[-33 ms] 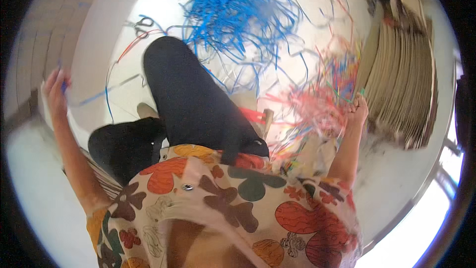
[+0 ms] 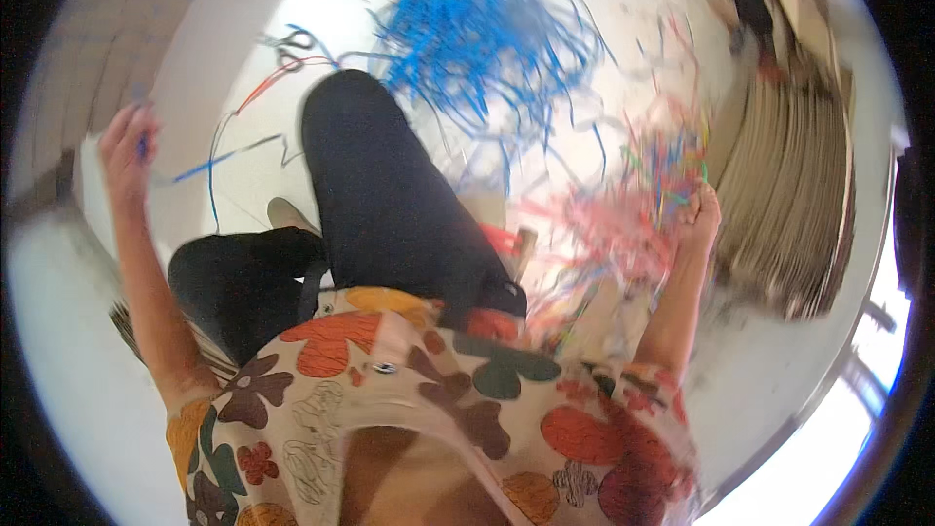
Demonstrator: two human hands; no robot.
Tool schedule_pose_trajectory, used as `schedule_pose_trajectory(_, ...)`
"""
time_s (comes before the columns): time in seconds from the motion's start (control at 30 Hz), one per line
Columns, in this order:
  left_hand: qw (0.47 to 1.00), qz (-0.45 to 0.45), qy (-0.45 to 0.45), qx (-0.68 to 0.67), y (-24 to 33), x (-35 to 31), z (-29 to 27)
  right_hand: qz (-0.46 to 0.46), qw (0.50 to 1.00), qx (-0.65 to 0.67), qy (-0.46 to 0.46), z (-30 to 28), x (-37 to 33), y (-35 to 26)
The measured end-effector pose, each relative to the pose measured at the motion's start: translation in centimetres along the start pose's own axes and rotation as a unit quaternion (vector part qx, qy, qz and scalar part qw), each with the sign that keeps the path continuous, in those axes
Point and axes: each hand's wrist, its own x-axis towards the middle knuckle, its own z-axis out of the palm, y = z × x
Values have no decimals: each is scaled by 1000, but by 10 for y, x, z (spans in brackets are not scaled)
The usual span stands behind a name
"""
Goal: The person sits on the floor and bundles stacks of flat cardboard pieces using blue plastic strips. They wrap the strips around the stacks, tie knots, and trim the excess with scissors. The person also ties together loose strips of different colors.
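Observation:
At the far left, my left hand [image 2: 129,146] is raised and closed on a blue strip, a bit of which shows between the fingers. It is slightly blurred, beside the stack of brown boards. My right hand [image 2: 699,217] is closed at the right, with a thin green strip [image 2: 703,173] sticking up at its fingertips. It hovers between a pile of mixed red and coloured strips [image 2: 618,224] and a tall stack of cardboard sheets [image 2: 789,195]. A blue-grey strip [image 2: 229,159] lies on the floor to the right of my left hand.
A large tangle of blue strips [image 2: 482,34] lies ahead on the pale floor. Scissors [image 2: 295,42] rest left of it by a red strip [image 2: 261,88]. My bent legs in black trousers [image 2: 390,166] take up the middle. Brown boards [image 2: 93,49] stand along the left.
My left hand has risen slightly and moved a little to the right. My right hand stays nearly in place, still closed. The whole view has shifted slightly.

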Motion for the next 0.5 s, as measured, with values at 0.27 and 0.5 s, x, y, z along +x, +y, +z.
schedule_pose_trajectory(0.27, 937, 33, -86, -338, 84, -105, 92, 44, 821, -58, -566, 330, -154, -8)
schedule_pose_trajectory(0.5, 846, 116, -41, -519, 62, -114, 36, 4, 683, -217, -698, 402, -251, 33)
